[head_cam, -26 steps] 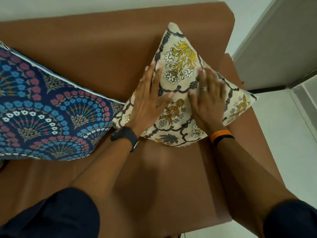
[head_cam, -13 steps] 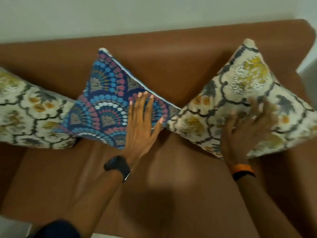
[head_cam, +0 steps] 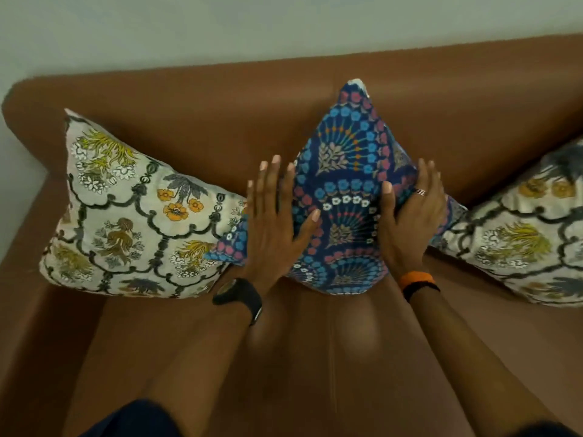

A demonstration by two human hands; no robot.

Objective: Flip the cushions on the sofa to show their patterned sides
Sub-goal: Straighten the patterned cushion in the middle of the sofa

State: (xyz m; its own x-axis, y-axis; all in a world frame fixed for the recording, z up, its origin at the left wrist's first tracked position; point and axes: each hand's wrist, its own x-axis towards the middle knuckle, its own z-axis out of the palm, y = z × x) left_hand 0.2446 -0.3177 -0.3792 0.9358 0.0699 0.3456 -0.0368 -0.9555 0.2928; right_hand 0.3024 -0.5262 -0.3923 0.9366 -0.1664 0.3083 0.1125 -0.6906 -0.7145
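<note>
Three cushions lean on their corners against the back of a brown sofa, all with patterned sides facing me. The blue cushion with pink and blue fan motifs stands in the middle. My left hand lies flat on its left part, fingers spread. My right hand, wearing a ring, presses flat on its right edge. A cream floral cushion sits at the left, touching the blue one. Another cream floral cushion sits at the right, partly cut off by the frame.
The sofa's brown seat stretches in front of the cushions, with my forearms above it. A pale wall rises behind the backrest. The sofa's left armrest borders the left cushion.
The view has swung left from the right cream cushion to the blue one. Both hands left the cream cushion and now rest flat on the blue cushion, one on each side.
</note>
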